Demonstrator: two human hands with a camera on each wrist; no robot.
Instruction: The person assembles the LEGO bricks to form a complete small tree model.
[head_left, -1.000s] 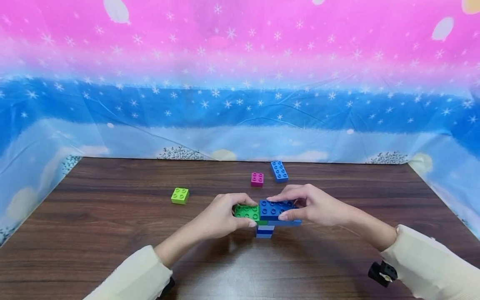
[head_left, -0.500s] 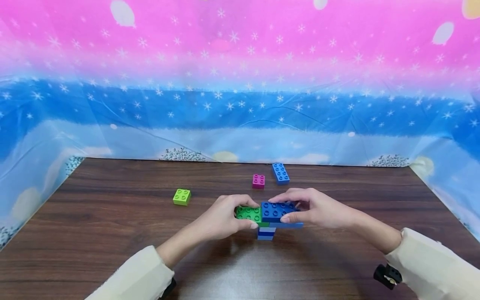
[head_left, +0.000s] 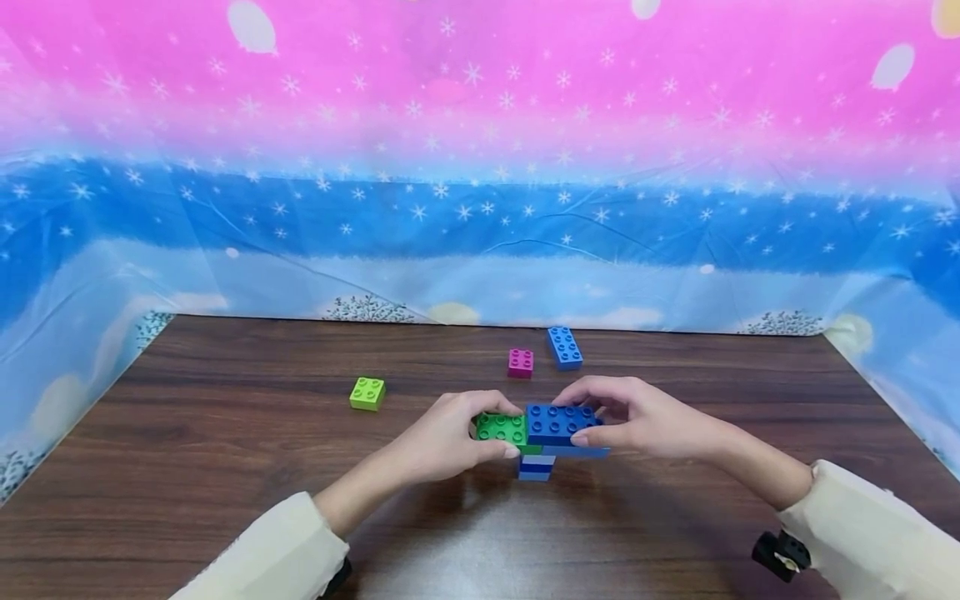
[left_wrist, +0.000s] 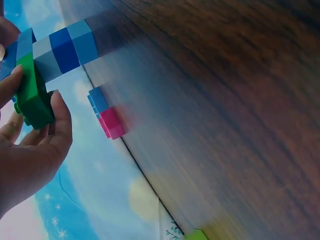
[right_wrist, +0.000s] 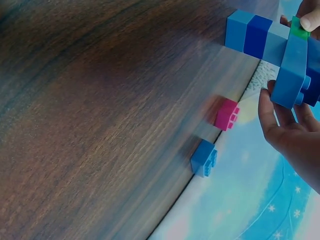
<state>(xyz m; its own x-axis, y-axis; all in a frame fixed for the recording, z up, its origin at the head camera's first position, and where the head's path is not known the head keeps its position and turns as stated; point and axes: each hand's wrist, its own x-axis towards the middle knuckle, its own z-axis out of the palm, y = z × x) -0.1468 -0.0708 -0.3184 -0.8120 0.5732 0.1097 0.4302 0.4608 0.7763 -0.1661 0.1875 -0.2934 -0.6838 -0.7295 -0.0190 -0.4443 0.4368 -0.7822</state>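
Well in from the tabletop's (head_left: 225,467) far edge, a short column (head_left: 536,469) carries a green brick (head_left: 501,430) and a light blue brick (head_left: 577,452), bridged by a dark blue brick (head_left: 551,423). The build looks unchanged; the right hand (head_left: 637,421) has slid its fingers slightly outward along the dark blue brick, probably adjusting its grip. Half-curled, it pinches that brick by its sides, while the left hand (head_left: 442,437) pinches the green brick between thumb and fingers.

The dark blue brick (head_left: 553,426) and the green brick (head_left: 501,430) look like smooth plastic with a sheen. The tabletop (head_left: 187,467) has a wood-grain surface (glossy enough to throw back a pale glare), while the backdrop (head_left: 465,125) is creased cloth and the sleeves (head_left: 270,546) are matt fabric.
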